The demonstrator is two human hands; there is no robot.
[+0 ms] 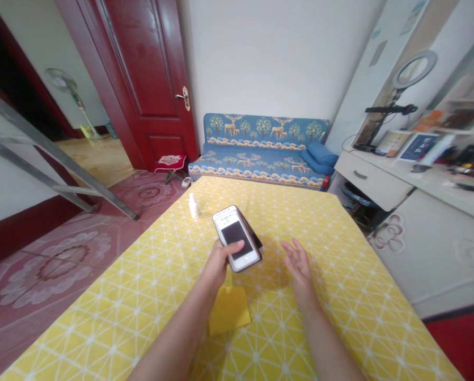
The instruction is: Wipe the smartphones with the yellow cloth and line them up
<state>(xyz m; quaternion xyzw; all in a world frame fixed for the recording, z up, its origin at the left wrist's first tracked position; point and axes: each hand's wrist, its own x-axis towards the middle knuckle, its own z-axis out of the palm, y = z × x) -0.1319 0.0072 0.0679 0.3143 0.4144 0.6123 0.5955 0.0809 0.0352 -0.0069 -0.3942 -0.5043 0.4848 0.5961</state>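
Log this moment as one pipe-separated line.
left hand: gripping stacked phones, thumb on top | right hand: open, holding nothing | yellow sheet: on tablecloth | white bottle: upright on tablecloth

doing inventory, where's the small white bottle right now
In the head view, the small white bottle stands on the yellow tablecloth, left of the white smartphone in the left hand.

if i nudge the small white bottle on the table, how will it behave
The white bottle would probably tip easily, standing upright and narrow. Once down, its rounded body might roll. Being small, it is likely light, though contents are hidden.
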